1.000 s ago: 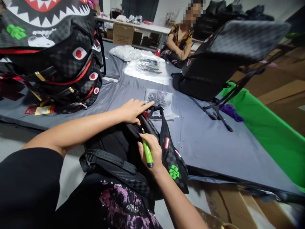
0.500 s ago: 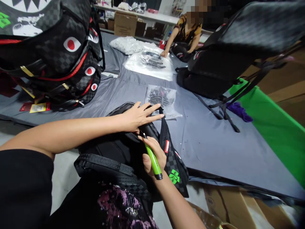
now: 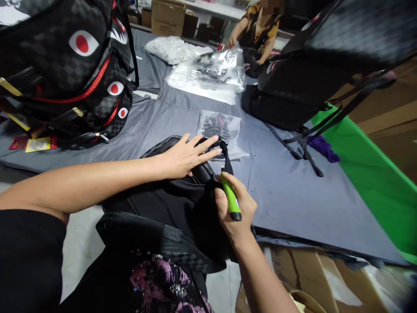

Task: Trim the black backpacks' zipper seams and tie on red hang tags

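Note:
A black checkered backpack (image 3: 169,204) lies on my lap and against the near edge of the grey table (image 3: 286,191). My left hand (image 3: 185,154) rests flat on its top with fingers spread, touching the carry loop. My right hand (image 3: 236,208) is closed round a green pen-like tool (image 3: 230,199) and also pinches the bag's black fabric at its right side. The tool's tip points up toward the loop.
A stack of shark-face backpacks (image 3: 68,69) stands at the left. A small clear bag of dark parts (image 3: 220,128) lies just beyond my hands. Another backpack (image 3: 293,91) with trailing straps sits right. A person (image 3: 257,26) handles a plastic bag (image 3: 211,71) far across.
My right hand moved right and up with the green tool, now gripping the bag's side fabric. My left hand slid slightly up on the bag. The person across lifted a plastic bag.

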The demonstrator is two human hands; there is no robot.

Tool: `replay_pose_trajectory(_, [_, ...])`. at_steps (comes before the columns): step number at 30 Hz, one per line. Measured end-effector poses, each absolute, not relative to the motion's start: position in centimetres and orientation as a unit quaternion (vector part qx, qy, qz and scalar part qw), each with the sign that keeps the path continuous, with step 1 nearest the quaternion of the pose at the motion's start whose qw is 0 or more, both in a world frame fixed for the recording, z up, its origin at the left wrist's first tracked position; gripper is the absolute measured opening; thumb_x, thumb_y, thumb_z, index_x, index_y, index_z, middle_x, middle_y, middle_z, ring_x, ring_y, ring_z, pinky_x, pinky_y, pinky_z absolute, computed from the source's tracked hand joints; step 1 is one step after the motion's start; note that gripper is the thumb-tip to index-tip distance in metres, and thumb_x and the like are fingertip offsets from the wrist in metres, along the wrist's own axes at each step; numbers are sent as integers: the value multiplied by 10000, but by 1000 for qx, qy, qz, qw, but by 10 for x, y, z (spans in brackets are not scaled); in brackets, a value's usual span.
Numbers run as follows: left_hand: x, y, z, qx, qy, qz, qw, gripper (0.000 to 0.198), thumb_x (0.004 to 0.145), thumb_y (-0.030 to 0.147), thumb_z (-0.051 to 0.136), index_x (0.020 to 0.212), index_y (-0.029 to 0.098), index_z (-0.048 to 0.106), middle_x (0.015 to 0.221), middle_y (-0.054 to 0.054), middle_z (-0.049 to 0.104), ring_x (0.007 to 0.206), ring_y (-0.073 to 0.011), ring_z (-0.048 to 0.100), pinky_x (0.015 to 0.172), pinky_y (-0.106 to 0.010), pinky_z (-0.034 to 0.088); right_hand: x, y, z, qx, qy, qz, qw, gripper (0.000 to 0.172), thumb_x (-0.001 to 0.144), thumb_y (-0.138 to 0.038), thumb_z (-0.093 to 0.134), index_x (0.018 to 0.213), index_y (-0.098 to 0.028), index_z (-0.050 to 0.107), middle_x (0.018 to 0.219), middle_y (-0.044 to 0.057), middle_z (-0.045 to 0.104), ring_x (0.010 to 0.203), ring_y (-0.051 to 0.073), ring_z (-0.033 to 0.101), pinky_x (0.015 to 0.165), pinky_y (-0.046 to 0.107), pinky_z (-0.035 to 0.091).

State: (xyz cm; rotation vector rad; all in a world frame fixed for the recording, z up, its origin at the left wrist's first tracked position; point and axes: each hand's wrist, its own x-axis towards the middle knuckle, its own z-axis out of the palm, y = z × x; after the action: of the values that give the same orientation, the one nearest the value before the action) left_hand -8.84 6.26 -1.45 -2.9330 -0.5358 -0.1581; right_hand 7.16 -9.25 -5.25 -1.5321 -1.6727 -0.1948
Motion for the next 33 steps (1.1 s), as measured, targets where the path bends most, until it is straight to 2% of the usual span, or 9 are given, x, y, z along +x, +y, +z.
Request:
replay_pose_trajectory(3, [-87,64,-16,-971,-217,-57,77,1139,752,420,752,1563,230,-25,1635,-183,-14,1463,-451,120,1122,-592,165,63,-75,-46,-650,-672,-139,327,376,937,-327,565,1289,-197,558,1187,134,671,1042,272,627,911,420,473])
replay_pose_trajectory(6, [-87,64,-15,-963,-258,-54,61,1185,744,505,743,1561,205,-61,1626,-213,-14,1461,-477,93,1124,-605,146,56,-55,-40,-684,-683,-153,207,345,931,-333,575,1248,-196,588,1227,167,647,1057,321,580,933,509,385])
replay_pose_trajectory(13, [-83,63,-13,-952,-303,-21,40,1221,702,500,789,1566,197,-19,1620,-235,10,1453,-452,171,1103,-535,258,47,-25,-36,-706,-689,-126,102,330,904,-308,585,1157,-97,581,1151,248,626,1036,366,535,927,573,351])
replay_pose_trajectory(16, [-85,63,-7,-949,-313,16,42,1244,676,496,813,1567,220,-11,1623,-229,12,1462,-454,138,1101,-586,245,45,-26,-38,-708,-685,-123,114,344,883,-290,603,1168,-102,564,1140,241,622,1028,360,529,918,558,359])
replay_pose_trajectory(20, [-88,61,-1,-947,-312,44,53,1377,580,475,877,1560,242,-61,1627,-214,-26,1468,-466,71,1093,-657,204,44,-32,-38,-708,-683,-118,132,432,856,-365,651,1193,-117,541,1144,212,626,1035,353,527,914,517,356])
replay_pose_trajectory(25, [-87,59,-2,-942,-329,36,60,1202,706,436,800,1567,214,-9,1613,-225,119,1403,-414,272,1055,-553,306,46,-29,-37,-715,-678,-101,138,448,837,-369,695,1183,-128,547,1150,203,642,1042,346,542,910,489,361])
replay_pose_trajectory(29, [-88,57,-2,-941,-328,36,80,1110,762,444,745,1568,210,20,1597,-198,209,1337,-372,360,1029,-500,327,54,-35,-39,-694,-694,-108,157,379,901,-398,619,1197,-171,557,1196,169,653,1090,326,554,980,510,328])
replay_pose_trajectory(31, [-89,57,-1,-941,-325,34,83,1090,772,449,732,1568,214,26,1591,-185,234,1320,-363,378,1026,-484,324,59,-47,-40,-675,-702,-117,192,387,938,-445,545,1228,-189,545,1202,141,659,1099,307,566,1025,518,302])
replay_pose_trajectory(33, [-89,58,-1,-943,-322,32,81,1069,781,447,721,1567,219,34,1587,-176,252,1313,-357,384,1034,-475,311,64,-62,-39,-661,-691,-123,265,428,942,-507,498,1221,-185,539,1127,127,678,1043,287,596,1007,494,346])
